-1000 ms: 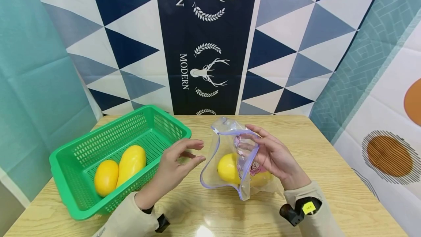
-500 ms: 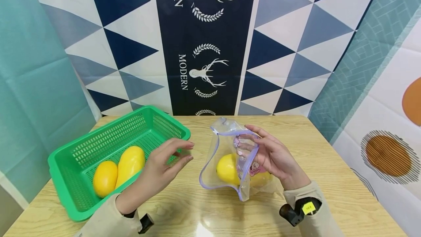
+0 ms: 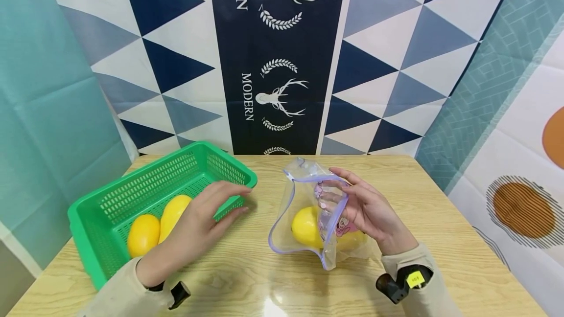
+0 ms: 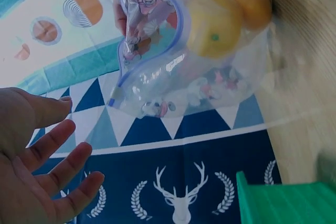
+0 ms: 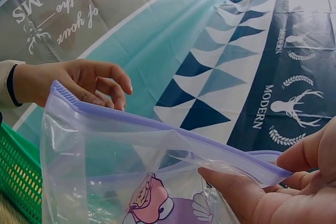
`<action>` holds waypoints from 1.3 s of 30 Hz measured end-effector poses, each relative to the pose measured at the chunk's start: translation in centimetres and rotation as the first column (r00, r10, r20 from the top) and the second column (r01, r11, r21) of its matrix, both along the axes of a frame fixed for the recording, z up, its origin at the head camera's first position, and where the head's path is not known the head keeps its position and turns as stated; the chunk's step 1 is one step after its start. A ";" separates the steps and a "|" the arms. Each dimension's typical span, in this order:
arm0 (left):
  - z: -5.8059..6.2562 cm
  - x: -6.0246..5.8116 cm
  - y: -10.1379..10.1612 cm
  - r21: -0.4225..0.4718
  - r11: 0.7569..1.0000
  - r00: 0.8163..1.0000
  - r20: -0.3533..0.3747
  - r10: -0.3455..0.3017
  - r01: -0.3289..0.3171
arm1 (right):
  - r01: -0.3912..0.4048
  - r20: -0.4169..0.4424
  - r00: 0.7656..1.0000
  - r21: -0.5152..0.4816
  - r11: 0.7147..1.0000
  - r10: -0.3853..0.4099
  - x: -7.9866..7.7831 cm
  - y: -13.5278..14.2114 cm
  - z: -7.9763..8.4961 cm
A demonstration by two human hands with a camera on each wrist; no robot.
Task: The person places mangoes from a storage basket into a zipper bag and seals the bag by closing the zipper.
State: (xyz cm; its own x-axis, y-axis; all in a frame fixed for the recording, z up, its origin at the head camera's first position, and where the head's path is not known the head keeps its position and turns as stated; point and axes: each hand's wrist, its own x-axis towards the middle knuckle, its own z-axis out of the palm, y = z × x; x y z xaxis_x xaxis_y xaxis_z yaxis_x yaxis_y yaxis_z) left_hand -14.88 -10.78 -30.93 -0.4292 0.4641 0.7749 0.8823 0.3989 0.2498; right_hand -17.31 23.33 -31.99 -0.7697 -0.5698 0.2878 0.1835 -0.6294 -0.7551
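Observation:
My right hand (image 3: pixel 367 209) pinches the purple zip edge of a clear zip bag (image 3: pixel 284 238) with pink cartoon prints. The bag's mouth gapes toward the left. Inside lies a round yellow fruit (image 3: pixel 305 227); the left wrist view also shows a smaller orange fruit (image 4: pixel 253 7) in it. My left hand (image 3: pixel 194 224), holding nothing, hovers by the near right rim of a green basket (image 3: pixel 85 238), its fingers loosely bent. In the basket rest an orange-yellow oval fruit (image 3: pixel 143 234) and a longer yellow fruit (image 3: pixel 173 214), partly hidden behind my left hand.
Basket and bag both stand on a light wooden table (image 3: pixel 246 283). Patterned cloth (image 3: pixel 273 62) hangs behind the table, with more cloth (image 3: pixel 506 160) along the right side and teal cloth (image 3: pixel 57 111) at the left.
My left hand has moved left, away from the bag's mouth to the basket's near side, now covering part of the longer yellow fruit. The right hand and the bag have stayed in place.

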 end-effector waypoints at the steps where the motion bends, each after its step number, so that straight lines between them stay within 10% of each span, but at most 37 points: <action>1: 0.1 0.0 -0.1 -0.007 1.000 1.000 -0.009 0.005 -0.005 | 0.001 0.000 1.000 0.002 1.000 -0.001 0.0 0.0 0.0; 15: 1.3 -0.9 -1.7 -0.115 0.988 0.985 -0.146 0.089 -0.106 | -0.003 0.003 1.000 0.008 1.000 0.003 0.0 0.0 0.1; 24: 1.1 -2.8 -3.0 -0.158 0.970 0.945 -0.298 0.132 -0.185 | -0.011 0.003 1.000 0.003 1.000 0.011 -0.1 0.1 0.0; 39: 0.7 -6.0 -6.4 -0.255 0.911 0.915 -0.328 0.234 -0.324 | -0.011 0.017 1.000 0.006 1.000 0.011 -0.1 -0.1 -0.1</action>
